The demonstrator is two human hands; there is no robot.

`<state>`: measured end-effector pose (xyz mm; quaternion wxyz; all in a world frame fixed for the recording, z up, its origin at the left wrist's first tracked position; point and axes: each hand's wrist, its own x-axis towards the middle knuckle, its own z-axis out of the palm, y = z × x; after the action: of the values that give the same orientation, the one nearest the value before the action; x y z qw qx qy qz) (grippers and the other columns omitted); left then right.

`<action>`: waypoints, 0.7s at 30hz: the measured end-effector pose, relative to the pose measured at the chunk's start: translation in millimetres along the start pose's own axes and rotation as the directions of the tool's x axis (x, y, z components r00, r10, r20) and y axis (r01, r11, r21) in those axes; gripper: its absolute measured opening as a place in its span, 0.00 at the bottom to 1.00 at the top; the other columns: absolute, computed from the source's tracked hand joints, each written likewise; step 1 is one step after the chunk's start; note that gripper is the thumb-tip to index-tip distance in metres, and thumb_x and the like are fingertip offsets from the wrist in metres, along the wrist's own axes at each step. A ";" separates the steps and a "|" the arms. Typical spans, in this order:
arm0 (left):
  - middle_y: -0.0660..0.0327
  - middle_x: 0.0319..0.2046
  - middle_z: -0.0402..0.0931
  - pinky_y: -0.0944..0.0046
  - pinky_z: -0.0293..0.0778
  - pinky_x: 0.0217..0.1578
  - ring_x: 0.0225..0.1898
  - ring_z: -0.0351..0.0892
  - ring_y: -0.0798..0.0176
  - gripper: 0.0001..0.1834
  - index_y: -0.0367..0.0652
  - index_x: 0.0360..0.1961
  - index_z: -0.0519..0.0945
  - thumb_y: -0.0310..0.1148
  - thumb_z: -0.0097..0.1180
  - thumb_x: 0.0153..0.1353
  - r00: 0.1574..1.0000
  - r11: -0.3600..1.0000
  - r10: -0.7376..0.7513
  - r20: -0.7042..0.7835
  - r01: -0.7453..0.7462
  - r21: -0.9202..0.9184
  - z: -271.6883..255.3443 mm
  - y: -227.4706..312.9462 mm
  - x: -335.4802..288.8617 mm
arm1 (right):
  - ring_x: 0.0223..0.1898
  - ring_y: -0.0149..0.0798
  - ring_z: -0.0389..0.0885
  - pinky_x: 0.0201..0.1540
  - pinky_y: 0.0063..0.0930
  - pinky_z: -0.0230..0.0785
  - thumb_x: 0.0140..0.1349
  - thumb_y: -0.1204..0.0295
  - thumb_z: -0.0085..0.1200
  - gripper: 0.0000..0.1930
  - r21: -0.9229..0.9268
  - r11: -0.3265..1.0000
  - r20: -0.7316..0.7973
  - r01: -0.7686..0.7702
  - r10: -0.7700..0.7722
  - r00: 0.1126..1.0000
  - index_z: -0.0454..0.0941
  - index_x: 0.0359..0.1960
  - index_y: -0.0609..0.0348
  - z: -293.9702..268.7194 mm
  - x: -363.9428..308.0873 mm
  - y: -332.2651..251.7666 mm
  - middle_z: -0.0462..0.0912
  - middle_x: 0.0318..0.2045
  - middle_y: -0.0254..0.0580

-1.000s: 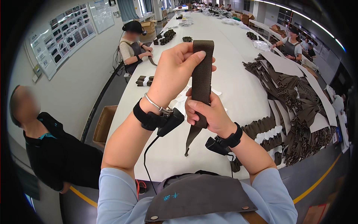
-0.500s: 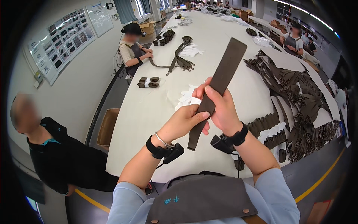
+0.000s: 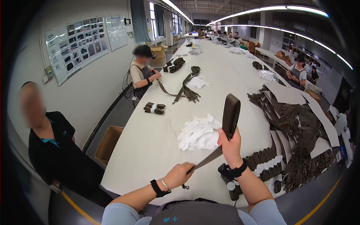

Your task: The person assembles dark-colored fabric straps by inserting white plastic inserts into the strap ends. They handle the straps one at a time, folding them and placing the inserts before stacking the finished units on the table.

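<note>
A folded dark brown strap (image 3: 231,112) stands up as a loop from my right hand (image 3: 230,147), whose fingers are wrapped round its lower end. From there the strap's tail slants down to my left hand (image 3: 177,175), closed on it. A small metal hook (image 3: 185,186) hangs just below the left fingers. Beyond my hands lies a loose pile of white paper bands (image 3: 198,133). Near my right forearm is a row of rolled brown straps (image 3: 258,159) with white bands round them.
A big heap of brown straps with hooks (image 3: 300,123) covers the table's right side. One banded bundle (image 3: 154,108) lies at left. A co-worker (image 3: 142,71) handles straps at the left edge; another person (image 3: 56,150) stands nearer, beside a cardboard box (image 3: 108,144).
The strap was a flat folded length gripped by both hands; now it forms a loop in my right hand. My left hand has drawn down and left along the tail. The view has tilted up.
</note>
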<state>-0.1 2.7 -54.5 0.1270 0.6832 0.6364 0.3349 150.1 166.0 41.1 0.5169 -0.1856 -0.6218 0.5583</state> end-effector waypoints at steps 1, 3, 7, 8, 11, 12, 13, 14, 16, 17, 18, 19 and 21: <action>0.50 0.32 0.79 0.53 0.77 0.35 0.34 0.82 0.50 0.10 0.39 0.41 0.81 0.32 0.59 0.61 0.999 0.986 0.052 0.009 -0.053 0.158 -2.0 -14.5 -12.2 | 0.19 0.22 0.67 0.21 0.19 0.61 0.67 0.76 0.54 0.06 -0.026 0.998 0.024 -0.053 0.054 0.998 0.68 0.39 0.60 -2.9 -2.3 10.3 0.70 0.23 0.28; 0.51 0.31 0.79 0.55 0.78 0.34 0.32 0.81 0.51 0.07 0.40 0.35 0.84 0.31 0.57 0.60 0.987 0.887 0.140 0.073 -0.158 0.433 -1.1 -34.0 -31.2 | 0.18 0.23 0.67 0.20 0.20 0.61 0.66 0.74 0.56 0.08 -0.088 0.975 0.008 -0.203 0.205 0.979 0.69 0.38 0.60 -5.1 -17.2 31.6 0.70 0.23 0.29; 0.53 0.37 0.79 0.56 0.75 0.36 0.39 0.79 0.54 0.08 0.42 0.27 0.86 0.31 0.56 0.56 0.860 0.715 -0.373 0.349 0.027 0.698 8.8 -39.0 -31.3 | 0.27 0.38 0.78 0.31 0.34 0.70 0.61 0.71 0.60 0.12 -0.374 0.883 0.007 -0.283 0.308 0.951 0.70 0.37 0.64 -29.0 -68.2 143.1 0.75 0.24 0.42; 0.53 0.37 0.79 0.57 0.74 0.39 0.41 0.78 0.53 0.08 0.42 0.27 0.86 0.31 0.56 0.55 0.853 0.702 -0.385 0.351 0.024 0.711 15.6 -41.0 -36.1 | 0.29 0.43 0.79 0.34 0.38 0.70 0.60 0.70 0.60 0.13 -0.418 0.848 -0.011 -0.326 0.355 0.935 0.71 0.37 0.65 -31.0 -77.3 170.7 0.76 0.24 0.46; 0.50 0.42 0.77 0.59 0.71 0.49 0.52 0.72 0.51 0.10 0.39 0.30 0.87 0.30 0.55 0.53 0.871 0.621 -0.278 0.405 -0.158 0.768 46.8 -54.6 -69.7 | 0.17 0.31 0.72 0.20 0.27 0.65 0.63 0.71 0.59 0.11 -0.536 0.757 -0.010 -0.374 0.438 0.899 0.68 0.37 0.60 -44.8 -132.4 240.3 0.72 0.19 0.36; 0.49 0.43 0.76 0.58 0.69 0.54 0.54 0.71 0.47 0.11 0.37 0.30 0.87 0.30 0.54 0.53 0.921 0.614 -0.138 0.366 -0.210 0.761 66.1 -72.9 -87.4 | 0.20 0.36 0.74 0.24 0.32 0.67 0.62 0.70 0.59 0.11 -0.625 0.721 0.031 -0.299 0.406 0.914 0.69 0.36 0.62 -42.6 -145.5 241.7 0.73 0.20 0.40; 0.47 0.43 0.76 0.56 0.67 0.58 0.55 0.70 0.44 0.11 0.36 0.30 0.87 0.29 0.54 0.53 0.947 0.598 0.015 0.320 -0.265 0.756 81.9 -86.0 -105.6 | 0.23 0.41 0.76 0.28 0.36 0.68 0.61 0.69 0.60 0.12 -0.703 0.678 0.073 -0.217 0.372 0.926 0.70 0.34 0.63 -39.4 -156.1 237.2 0.74 0.21 0.43; 0.47 0.44 0.76 0.54 0.65 0.60 0.58 0.69 0.44 0.12 0.35 0.33 0.86 0.29 0.53 0.54 0.931 0.635 0.054 0.360 -0.310 0.707 84.6 -86.2 -113.1 | 0.26 0.48 0.77 0.31 0.39 0.69 0.60 0.69 0.60 0.13 -0.701 0.649 0.046 -0.296 0.455 0.889 0.70 0.34 0.65 -34.6 -162.3 224.9 0.76 0.23 0.49; 0.47 0.48 0.74 0.51 0.63 0.64 0.61 0.67 0.44 0.13 0.33 0.36 0.84 0.29 0.52 0.56 0.924 0.697 0.153 0.351 -0.353 0.625 86.6 -93.7 -125.6 | 0.28 0.54 0.79 0.34 0.42 0.70 0.59 0.70 0.60 0.13 -0.710 0.604 0.012 -0.362 0.525 0.851 0.71 0.34 0.68 -30.9 -176.6 218.8 0.78 0.24 0.53; 0.47 0.51 0.73 0.50 0.63 0.64 0.62 0.67 0.45 0.12 0.31 0.36 0.82 0.29 0.51 0.57 0.937 0.729 0.201 0.287 -0.339 0.595 90.8 -99.5 -131.7 | 0.28 0.54 0.79 0.33 0.42 0.70 0.59 0.70 0.60 0.13 -0.731 0.591 0.018 -0.341 0.516 0.857 0.70 0.34 0.68 -34.0 -182.2 220.6 0.78 0.24 0.53; 0.48 0.57 0.70 0.50 0.64 0.64 0.63 0.67 0.45 0.10 0.34 0.37 0.80 0.28 0.51 0.58 0.937 0.781 0.201 0.285 -0.328 0.531 80.0 -96.5 -129.0 | 0.28 0.53 0.79 0.34 0.41 0.70 0.59 0.70 0.60 0.13 -0.730 0.608 0.029 -0.312 0.484 0.875 0.71 0.34 0.68 -33.7 -180.3 219.2 0.78 0.24 0.53; 0.47 0.57 0.69 0.50 0.64 0.64 0.62 0.67 0.45 0.09 0.35 0.37 0.79 0.27 0.53 0.57 0.933 0.830 0.208 0.294 -0.327 0.451 75.0 -92.6 -131.2 | 0.29 0.53 0.79 0.34 0.41 0.71 0.59 0.70 0.60 0.13 -0.728 0.603 0.034 -0.327 0.507 0.861 0.71 0.34 0.68 -34.5 -181.7 216.9 0.79 0.25 0.53; 0.46 0.59 0.66 0.49 0.66 0.63 0.62 0.68 0.43 0.08 0.36 0.36 0.78 0.27 0.56 0.55 0.929 0.897 0.234 0.287 -0.320 0.304 66.7 -91.1 -133.3 | 0.29 0.54 0.80 0.35 0.40 0.71 0.59 0.70 0.60 0.14 -0.723 0.608 0.055 -0.329 0.526 0.849 0.71 0.35 0.68 -33.5 -177.2 217.1 0.79 0.25 0.54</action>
<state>-25.7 -93.3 -198.2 0.0329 0.8147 0.5600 0.1466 173.7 106.4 -233.8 0.1725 -0.4328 -0.7825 0.4131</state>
